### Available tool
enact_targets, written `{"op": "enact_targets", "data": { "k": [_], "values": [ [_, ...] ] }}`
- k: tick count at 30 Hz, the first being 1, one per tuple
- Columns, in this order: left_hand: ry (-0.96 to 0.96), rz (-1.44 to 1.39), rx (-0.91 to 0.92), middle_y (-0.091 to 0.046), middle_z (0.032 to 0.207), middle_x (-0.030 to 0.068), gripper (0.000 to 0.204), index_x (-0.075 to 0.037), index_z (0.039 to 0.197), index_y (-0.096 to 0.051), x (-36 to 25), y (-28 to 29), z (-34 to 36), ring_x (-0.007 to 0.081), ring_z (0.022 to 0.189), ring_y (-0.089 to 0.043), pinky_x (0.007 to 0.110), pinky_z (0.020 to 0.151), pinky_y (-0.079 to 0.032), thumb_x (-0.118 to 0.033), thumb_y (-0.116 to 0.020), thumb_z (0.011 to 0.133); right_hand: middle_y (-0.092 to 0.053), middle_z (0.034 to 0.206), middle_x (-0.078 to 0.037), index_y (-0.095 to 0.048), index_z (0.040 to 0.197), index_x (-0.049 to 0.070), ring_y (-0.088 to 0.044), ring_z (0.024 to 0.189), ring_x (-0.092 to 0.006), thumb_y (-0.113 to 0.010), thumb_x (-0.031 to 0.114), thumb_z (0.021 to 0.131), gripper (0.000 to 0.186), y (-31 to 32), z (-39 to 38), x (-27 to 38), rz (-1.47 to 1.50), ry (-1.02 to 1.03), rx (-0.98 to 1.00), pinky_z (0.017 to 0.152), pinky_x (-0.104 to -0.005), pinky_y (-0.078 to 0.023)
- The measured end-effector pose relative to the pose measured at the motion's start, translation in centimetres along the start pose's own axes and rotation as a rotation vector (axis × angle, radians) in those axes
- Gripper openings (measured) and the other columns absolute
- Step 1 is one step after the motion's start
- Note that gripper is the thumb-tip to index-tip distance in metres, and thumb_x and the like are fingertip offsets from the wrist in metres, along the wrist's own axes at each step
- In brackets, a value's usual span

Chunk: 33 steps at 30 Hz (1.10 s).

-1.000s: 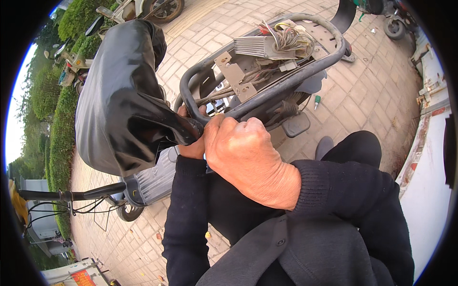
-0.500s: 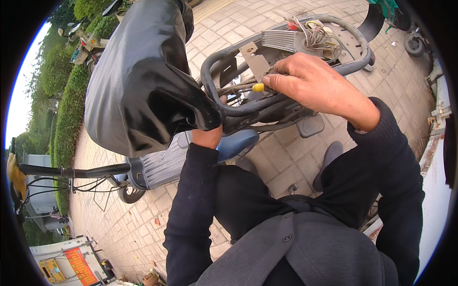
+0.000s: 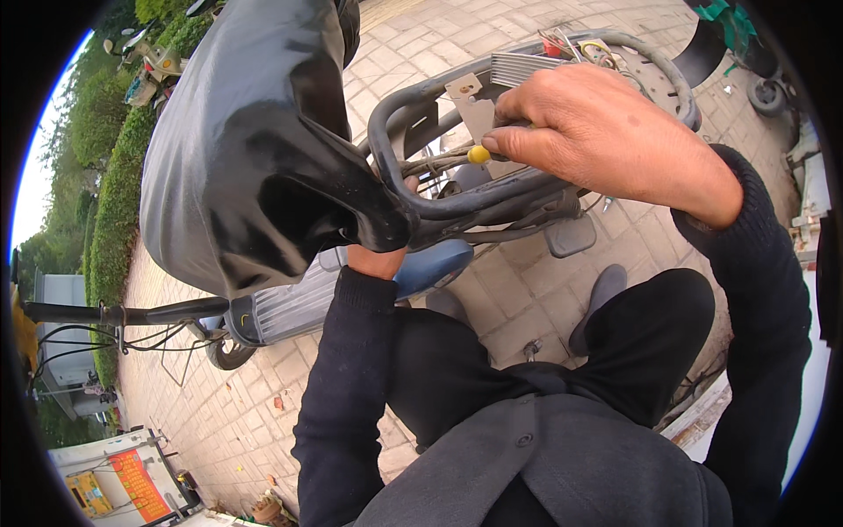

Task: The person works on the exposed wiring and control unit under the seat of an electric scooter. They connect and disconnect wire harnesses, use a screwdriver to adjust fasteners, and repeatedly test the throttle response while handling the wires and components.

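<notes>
A black scooter seat point(image 3: 237, 158) stands raised on the left of the open black tube frame point(image 3: 435, 206), which holds a metal bracket point(image 3: 467, 101), bundled cables and a finned metal box point(image 3: 514, 66). My right hand point(image 3: 597, 140) reaches over the frame, fingers closed on a small yellow-tipped object point(image 3: 479, 155) beside the bracket and cables; the rest of that object is hidden. My left hand point(image 3: 376, 261) is mostly hidden under the seat's lower corner by the frame, its fingers largely out of sight.
Below lie the scooter's ridged footboard point(image 3: 281, 312), blue body panel point(image 3: 439, 263) and handlebar at left. My legs are on the pavement point(image 3: 509, 307). A hedge point(image 3: 118, 220) and parked scooters are upper left, wheels point(image 3: 768, 97) upper right, a white cart point(image 3: 114, 474) lower left.
My right hand has moved from the seat corner, up and right over the frame, now with the yellow-tipped object. My left hand stays beneath the seat. The view has shifted.
</notes>
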<state>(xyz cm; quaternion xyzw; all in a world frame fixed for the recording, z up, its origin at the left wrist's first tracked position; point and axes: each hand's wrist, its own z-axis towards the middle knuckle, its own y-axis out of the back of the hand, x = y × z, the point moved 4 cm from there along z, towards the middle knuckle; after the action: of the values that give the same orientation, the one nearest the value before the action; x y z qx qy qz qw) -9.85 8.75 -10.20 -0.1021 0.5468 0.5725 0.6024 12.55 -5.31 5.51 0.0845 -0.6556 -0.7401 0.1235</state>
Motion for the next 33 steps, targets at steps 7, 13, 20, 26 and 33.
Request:
{"op": "enact_targets", "data": {
  "k": [7, 13, 20, 26, 33],
  "values": [
    [0.047, 0.038, 0.030, -0.067, 0.100, 0.0054, 0.028, 0.000, 0.117, -0.064, 0.2, 0.1, 0.1, 0.0118, 0.092, -0.061, 0.029, 0.084, -0.050, -0.022, -0.070, 0.101, -0.062, 0.080, -0.005, -0.073, 0.115, 0.005, -0.057, 0.069, -0.0114, -0.066, 0.042, 0.102, 0.040, 7.9, -5.9, -2.8, 0.461, -0.413, -0.250, 0.062, -0.0243, -0.040],
    [0.105, 0.196, 0.095, -0.062, 0.122, 0.0232, 0.047, 0.001, 0.140, -0.053, -3.9, 2.1, -2.1, 0.0392, 0.115, -0.060, 0.047, 0.101, -0.046, -0.014, -0.066, 0.097, -0.066, 0.083, -0.011, -0.071, 0.107, -0.002, -0.064, 0.079, -0.0209, -0.068, 0.032, 0.100, 0.035, 2.2, -14.7, -3.0, 0.813, -0.344, 0.202, 0.070, -0.0344, -0.047],
    [-0.134, 0.464, -0.035, -0.072, 0.105, 0.0201, 0.021, 0.002, 0.109, -0.071, -14.3, 2.0, -7.1, 0.0378, 0.095, -0.068, 0.043, 0.087, -0.053, -0.004, -0.074, 0.089, -0.072, 0.098, -0.019, -0.073, 0.104, 0.005, -0.068, 0.098, -0.0392, -0.062, 0.049, 0.098, 0.046, -17.6, -15.6, -1.9, 0.575, -0.343, 0.611, 0.083, -0.0496, -0.051],
    [-0.381, 0.375, 0.109, -0.068, 0.095, 0.0132, 0.035, 0.000, 0.109, -0.070, -21.3, -2.7, -1.1, 0.0313, 0.086, -0.062, 0.040, 0.075, -0.051, -0.008, -0.085, 0.078, -0.074, 0.090, -0.016, -0.073, 0.097, 0.007, -0.070, 0.093, -0.0391, -0.067, 0.050, 0.093, 0.044, -26.4, -16.1, -0.3, 0.411, -0.153, 0.735, 0.077, -0.0509, -0.053],
    [-0.455, 0.783, 0.085, -0.069, 0.087, 0.0102, 0.032, -0.007, 0.093, -0.072, -23.1, -10.7, 4.1, 0.0297, 0.080, -0.070, 0.041, 0.066, -0.054, -0.038, -0.078, 0.088, -0.077, 0.103, -0.008, -0.078, 0.108, 0.011, -0.072, 0.105, -0.0308, -0.068, 0.044, 0.095, 0.036, -24.4, -13.8, 0.3, 0.253, -0.066, 0.778, 0.081, -0.0465, -0.055]
  ]
}}
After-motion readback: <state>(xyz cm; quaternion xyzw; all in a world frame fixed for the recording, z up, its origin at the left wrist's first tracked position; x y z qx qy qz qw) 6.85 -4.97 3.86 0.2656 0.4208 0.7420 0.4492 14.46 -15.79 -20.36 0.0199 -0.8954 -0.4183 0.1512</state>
